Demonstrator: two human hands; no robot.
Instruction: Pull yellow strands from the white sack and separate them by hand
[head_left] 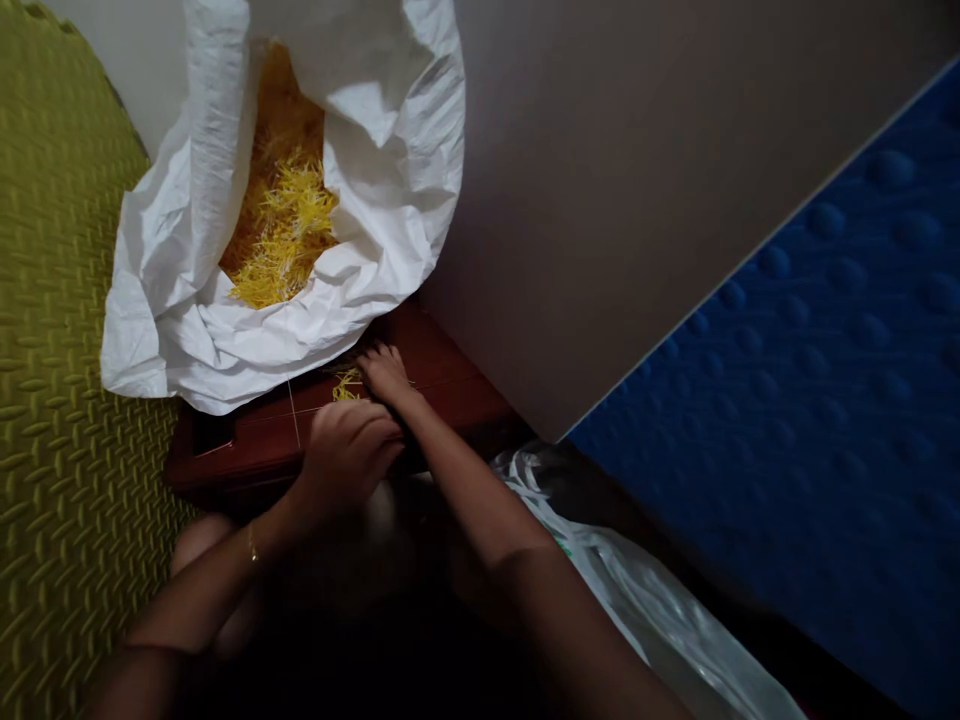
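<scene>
My left hand (349, 447) is held over the front edge of a dark red stool-like surface (264, 440), its fingers curled in. Whatever it may hold is hidden. Beyond it, my right hand (386, 374) rests on the same surface with its fingers stretched out and slightly bent. Beside the right hand lies a small bunch of thin yellow strands (346, 385). A large white sack (300, 345) stands just past both hands, its mouth wide and its rim folded down. Inside is a heap of yellow strands (289, 235) with paler tips.
A yellow-green textured mat (60, 330) covers the left side. To the right are a plain pale panel (600, 190) and a blue bumpy mat (817, 350). A translucent plastic bag (637, 580) lies beside my right forearm. The area below my hands is very dark.
</scene>
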